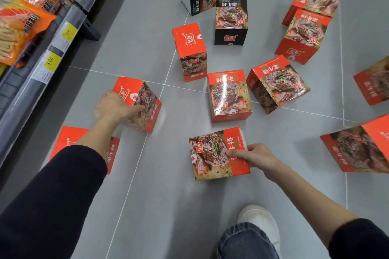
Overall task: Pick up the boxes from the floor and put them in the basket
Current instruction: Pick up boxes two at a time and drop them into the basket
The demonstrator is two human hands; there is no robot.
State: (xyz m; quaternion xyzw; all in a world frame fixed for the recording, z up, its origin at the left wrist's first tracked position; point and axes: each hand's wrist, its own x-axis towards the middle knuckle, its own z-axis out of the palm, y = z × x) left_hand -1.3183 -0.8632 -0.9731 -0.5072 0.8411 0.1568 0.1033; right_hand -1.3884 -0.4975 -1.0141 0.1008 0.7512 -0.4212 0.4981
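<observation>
Boxes lie scattered over the grey tiled floor [168, 195], mostly red, two black at the far side. The left hand [114, 105] is clasped over the near-left corner of a tilted red box [140, 103] at mid-left, fingers curled on its side. The right hand [252, 154] pinches the right edge of a near red box [217, 153] lying flat, picture face up, long axis running near to far. Another red box [69, 143] sits nearer left, largely hidden behind the left forearm. Two upright red boxes [229, 95] stand just beyond. Boxes at the right edge are cut off. A shelf [42, 52] with yellow price tags lines the left. No basket shows.
</observation>
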